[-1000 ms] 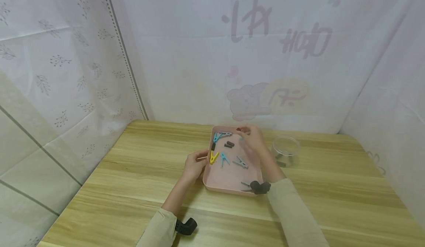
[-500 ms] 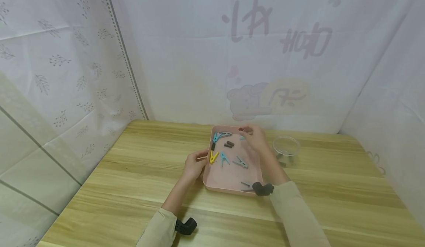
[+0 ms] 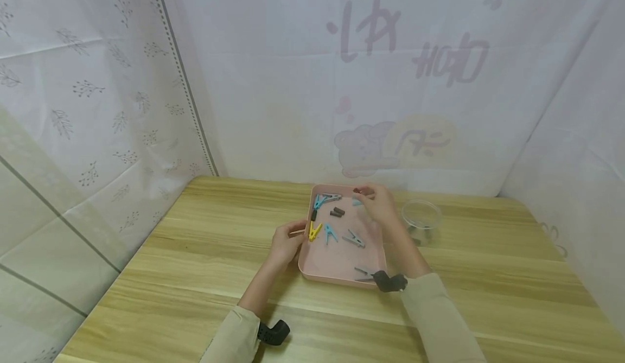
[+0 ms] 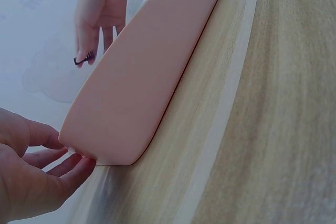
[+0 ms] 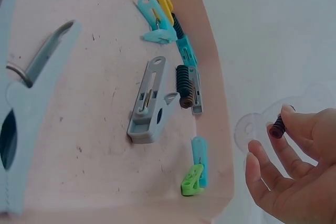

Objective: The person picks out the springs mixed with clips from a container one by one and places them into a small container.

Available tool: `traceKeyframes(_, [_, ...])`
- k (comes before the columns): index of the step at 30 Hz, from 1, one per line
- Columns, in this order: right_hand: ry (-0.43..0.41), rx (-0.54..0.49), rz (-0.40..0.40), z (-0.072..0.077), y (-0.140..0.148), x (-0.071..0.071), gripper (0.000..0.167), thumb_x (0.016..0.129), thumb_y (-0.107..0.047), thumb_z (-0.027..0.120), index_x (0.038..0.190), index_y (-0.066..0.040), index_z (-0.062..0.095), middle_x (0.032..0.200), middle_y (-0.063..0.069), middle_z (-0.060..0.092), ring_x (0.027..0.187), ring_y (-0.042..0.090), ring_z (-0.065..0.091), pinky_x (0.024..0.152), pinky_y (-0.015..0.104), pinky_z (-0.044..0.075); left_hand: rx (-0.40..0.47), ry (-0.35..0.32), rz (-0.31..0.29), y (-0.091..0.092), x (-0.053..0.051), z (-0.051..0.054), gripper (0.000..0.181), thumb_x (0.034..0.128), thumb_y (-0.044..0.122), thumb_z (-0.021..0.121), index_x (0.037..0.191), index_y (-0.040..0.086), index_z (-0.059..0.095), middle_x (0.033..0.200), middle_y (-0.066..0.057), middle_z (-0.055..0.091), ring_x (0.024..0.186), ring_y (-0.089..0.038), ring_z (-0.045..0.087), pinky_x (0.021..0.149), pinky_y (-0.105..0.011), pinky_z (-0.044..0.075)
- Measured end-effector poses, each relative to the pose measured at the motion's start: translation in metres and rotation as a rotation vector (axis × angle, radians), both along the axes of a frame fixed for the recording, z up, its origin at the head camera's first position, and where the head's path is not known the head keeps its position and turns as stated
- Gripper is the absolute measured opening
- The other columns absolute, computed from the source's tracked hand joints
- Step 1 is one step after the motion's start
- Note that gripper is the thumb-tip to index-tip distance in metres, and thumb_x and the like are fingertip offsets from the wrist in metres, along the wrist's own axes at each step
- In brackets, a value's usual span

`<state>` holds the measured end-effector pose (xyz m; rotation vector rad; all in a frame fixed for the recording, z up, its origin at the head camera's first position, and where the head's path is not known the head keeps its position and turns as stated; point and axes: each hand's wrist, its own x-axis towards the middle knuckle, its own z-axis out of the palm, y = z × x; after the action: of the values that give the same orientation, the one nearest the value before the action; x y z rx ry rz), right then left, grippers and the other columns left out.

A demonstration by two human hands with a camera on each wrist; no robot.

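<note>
A dark coil spring [image 5: 278, 128] is pinched between the thumb and index finger of my right hand [image 3: 378, 205], above the far right part of the pink tray [image 3: 337, 262]. My left hand [image 3: 285, 245] grips the tray's left edge, thumb and fingertips against its wall in the left wrist view. Inside the tray lie a yellow clothespin [image 3: 313, 231], a light blue clothespin [image 3: 329, 233], a grey clothespin [image 5: 149, 103], a green clothespin [image 5: 192, 181] and others. Several dark springs, among them a black spring [image 5: 184, 78], lie among them.
A clear round container [image 3: 421, 215] with dark pieces in it stands just right of the tray. Wooden tabletop [image 3: 195, 243] surrounds both. Behind the table's back edge hangs a printed curtain [image 3: 293, 108], with curtains on either side too.
My right hand, with the spring in its fingers, has shifted slightly to the right over the tray's far end. The left hand and the tray have stayed in place.
</note>
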<state>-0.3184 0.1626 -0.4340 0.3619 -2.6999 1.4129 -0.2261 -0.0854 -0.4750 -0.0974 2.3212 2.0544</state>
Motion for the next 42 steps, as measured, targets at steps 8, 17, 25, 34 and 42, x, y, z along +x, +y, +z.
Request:
traceKeyframes(8, [-0.012, -0.011, -0.006, 0.002, 0.004, 0.004, 0.031, 0.108, -0.015, 0.06, 0.132, 0.004, 0.066, 0.135, 0.03, 0.064, 0.12, 0.047, 0.066, 0.101, 0.058, 0.057, -0.013, 0.034, -0.004, 0.0, 0.003, 0.003, 0.041, 0.0982, -0.006, 0.056, 0.139, -0.011, 0.061, 0.139, -0.028, 0.064, 0.126, -0.041, 0.065, 0.101, -0.04, 0.06])
traceKeyframes(17, [-0.009, -0.009, -0.007, 0.006, 0.006, 0.01, 0.032, 0.108, -0.015, 0.06, 0.133, 0.005, 0.065, 0.134, 0.032, 0.064, 0.12, 0.048, 0.065, 0.103, 0.06, 0.055, 0.011, 0.013, -0.005, 0.001, 0.001, 0.002, 0.042, 0.1006, -0.005, 0.056, 0.142, -0.014, 0.057, 0.143, -0.032, 0.059, 0.131, -0.047, 0.06, 0.107, -0.051, 0.055])
traceKeyframes(25, [-0.007, -0.002, -0.019, 0.007, 0.006, 0.015, 0.032, 0.108, -0.016, 0.06, 0.132, 0.006, 0.066, 0.134, 0.032, 0.064, 0.118, 0.048, 0.066, 0.099, 0.058, 0.057, 0.002, 0.013, 0.006, 0.001, 0.002, 0.003, 0.041, 0.0997, -0.007, 0.057, 0.14, -0.013, 0.059, 0.141, -0.03, 0.061, 0.13, -0.045, 0.062, 0.106, -0.049, 0.057])
traceKeyframes(34, [-0.02, 0.014, -0.048, 0.01, 0.007, 0.021, 0.032, 0.108, -0.017, 0.06, 0.133, 0.003, 0.066, 0.134, 0.029, 0.065, 0.119, 0.047, 0.065, 0.099, 0.057, 0.057, 0.012, 0.022, 0.0, 0.001, 0.003, 0.004, 0.041, 0.0994, -0.007, 0.056, 0.14, -0.013, 0.059, 0.142, -0.031, 0.06, 0.13, -0.046, 0.061, 0.106, -0.049, 0.057])
traceKeyframes(42, [-0.031, 0.007, -0.043, 0.01, 0.012, 0.028, 0.035, 0.109, -0.02, 0.059, 0.136, 0.002, 0.065, 0.135, 0.028, 0.065, 0.121, 0.047, 0.064, 0.092, 0.049, 0.062, -0.001, 0.014, 0.002, 0.001, 0.004, 0.006, 0.042, 0.1001, -0.005, 0.058, 0.142, -0.012, 0.058, 0.144, -0.03, 0.06, 0.13, -0.046, 0.061, 0.106, -0.05, 0.056])
